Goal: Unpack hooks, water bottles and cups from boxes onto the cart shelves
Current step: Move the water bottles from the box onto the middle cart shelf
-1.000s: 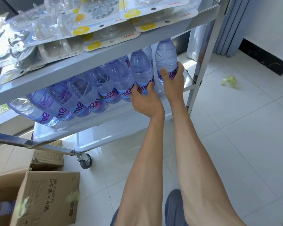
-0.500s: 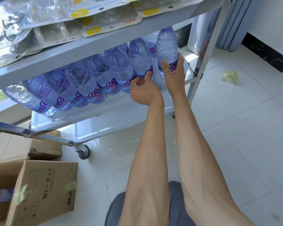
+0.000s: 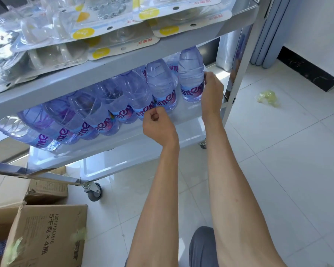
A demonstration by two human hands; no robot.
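Lining up: water bottles are being set in a row on the cart's middle shelf point(image 3: 181, 116).
Right hand point(image 3: 211, 93): wrapped round the side of the end bottle point(image 3: 191, 74), which stands upright at the right end of the shelf, near the cart post point(image 3: 241, 60).
Left hand point(image 3: 158, 126): fingers curled, knuckles against the label of a bottle in the row; whether anything is actually gripped cannot be told.
Bottle row point(image 3: 96, 112): many bottles packed touching along the front of the shelf, a few more partly seen behind.
Top shelf point(image 3: 104, 72): covered with hook packs point(image 3: 114, 37) in clear blisters, overlapping.
Bottom shelf point(image 3: 123, 166): only a bare stretch is seen; no cups are visible anywhere in view.
Boxes: an open cardboard box point(image 3: 46, 234) sits on the floor at lower left, a bottle-like shape is glimpsed inside but blurred; a smaller box point(image 3: 48, 187) lies behind it by the caster.
Floor: a crumpled greenish scrap point(image 3: 267, 97) lies well apart from the cart.
Progress (judged): hooks look done, bottles mostly shelved with little room left at the right end; cups are judged still to be unpacked, probably onto the bottom shelf.
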